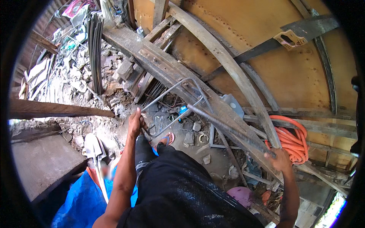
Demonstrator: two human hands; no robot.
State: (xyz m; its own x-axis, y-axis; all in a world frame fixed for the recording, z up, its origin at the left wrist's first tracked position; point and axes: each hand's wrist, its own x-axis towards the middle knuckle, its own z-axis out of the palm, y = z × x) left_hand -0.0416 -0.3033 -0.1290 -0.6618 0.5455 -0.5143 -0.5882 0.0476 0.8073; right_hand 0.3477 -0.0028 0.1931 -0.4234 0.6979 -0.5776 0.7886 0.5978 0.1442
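My left hand (pixel 136 123) is closed around the near end of a bent grey metal frame (pixel 163 92), shaped like a hacksaw. Its far end reaches over a long wooden beam (pixel 152 57). Gripped in my right hand (pixel 279 159) is the near end of a dark, ribbed steel bar (pixel 232 129), which slants up and left across the beam. The bar's far tip shows beside the frame's far end. I cannot tell whether bar and frame touch, or whether the bar rests on the beam.
An orange coiled hose (pixel 292 138) lies right of my right hand. A handsaw (pixel 291 40) hangs against the plywood wall (pixel 247 22). Upright steel rods (pixel 95 53) stand among rubble (pixel 72 83) at far left. A shovel (pixel 93 148) lies by a blue tarp (pixel 80 205).
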